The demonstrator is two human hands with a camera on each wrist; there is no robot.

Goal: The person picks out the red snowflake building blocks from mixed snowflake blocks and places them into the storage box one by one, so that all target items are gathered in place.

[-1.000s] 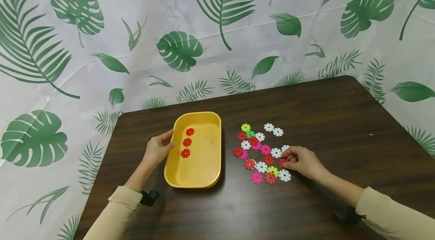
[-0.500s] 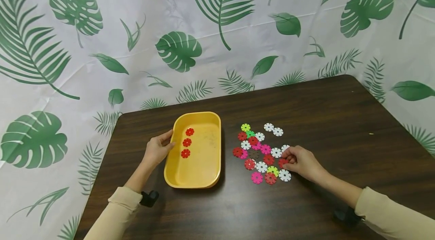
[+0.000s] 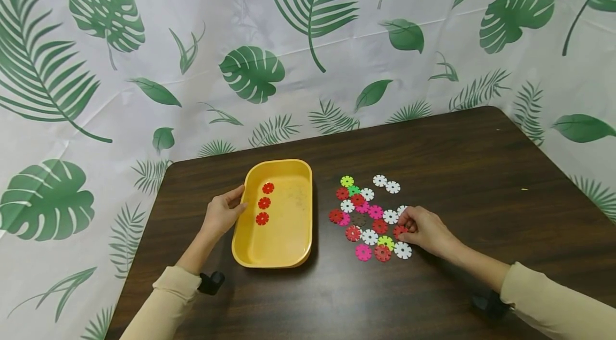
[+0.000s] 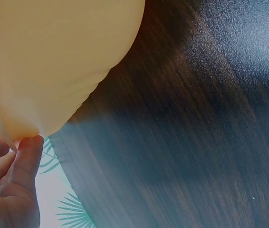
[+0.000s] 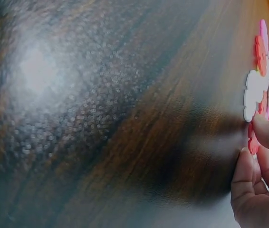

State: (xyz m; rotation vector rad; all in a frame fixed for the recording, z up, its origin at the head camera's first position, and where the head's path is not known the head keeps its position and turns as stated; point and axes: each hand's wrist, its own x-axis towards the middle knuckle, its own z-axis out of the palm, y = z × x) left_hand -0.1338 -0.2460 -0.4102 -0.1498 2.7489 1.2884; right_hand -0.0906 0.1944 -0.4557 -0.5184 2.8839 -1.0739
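Note:
My left hand point(image 3: 221, 214) grips the left rim of a yellow tray point(image 3: 287, 238), thumb inside and fingers outside. In the left wrist view, its thumb and fingers pinch the edge of the tray point(image 4: 53, 57). Three red snowflake discs point(image 3: 264, 203) lie in a column inside, along the left side. My right hand point(image 3: 425, 230) is at the right edge of a scatter of notched discs, its thumb and fingers pinching a red snowflake disc point(image 3: 399, 231). A white disc point(image 3: 402, 210) is partly hidden behind those fingers. The right wrist view shows the red disc point(image 5: 253, 141) between thumb and fingers.
White, pink point(image 3: 363, 252), yellow point(image 3: 347, 181), green point(image 3: 353, 190), red and brown discs lie partly overlapping to the right of the tray. Two white discs point(image 3: 386, 183) sit farther back. The dark wooden table point(image 3: 462, 169) meets a leaf-patterned cloth point(image 3: 298, 19) behind.

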